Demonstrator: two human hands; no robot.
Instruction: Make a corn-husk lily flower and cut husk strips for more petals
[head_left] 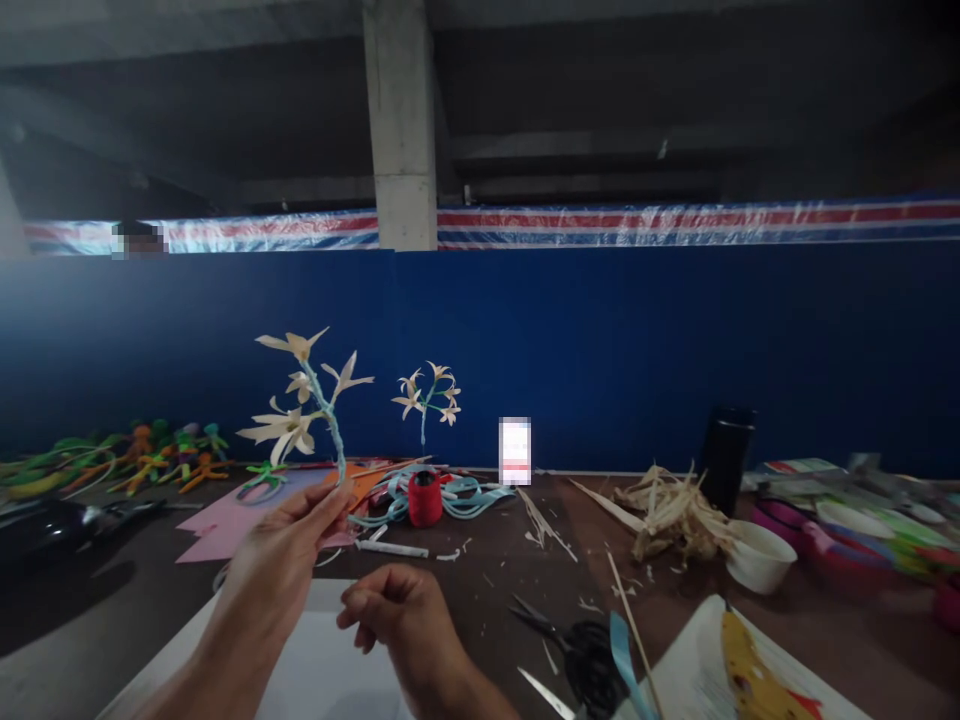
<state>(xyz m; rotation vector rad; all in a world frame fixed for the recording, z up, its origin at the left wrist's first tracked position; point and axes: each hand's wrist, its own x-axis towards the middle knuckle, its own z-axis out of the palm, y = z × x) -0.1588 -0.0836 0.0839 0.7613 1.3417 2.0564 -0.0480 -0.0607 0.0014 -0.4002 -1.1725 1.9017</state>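
Note:
My left hand (289,540) pinches the lower end of an artificial flower spray (328,405), holding it upright. Its pale petals look like dried husk, and light blue wrapping covers the stem. My right hand (409,605) is lower and to the right, over white paper (322,650), apart from the spray. Its fingers are curled together; whether something small is between them cannot be made out. Behind them, a second, smaller flower spray (427,393) rises above a small red pot (425,500). Light blue ribbon (480,497) lies around that pot.
Black scissors (589,655) lie at front right beside a thin stick (630,625). Dried husks (667,515), a white cup (761,556) and a black cylinder (726,460) stand farther right. Colourful figures (176,455) line the left back, before a blue partition (600,350).

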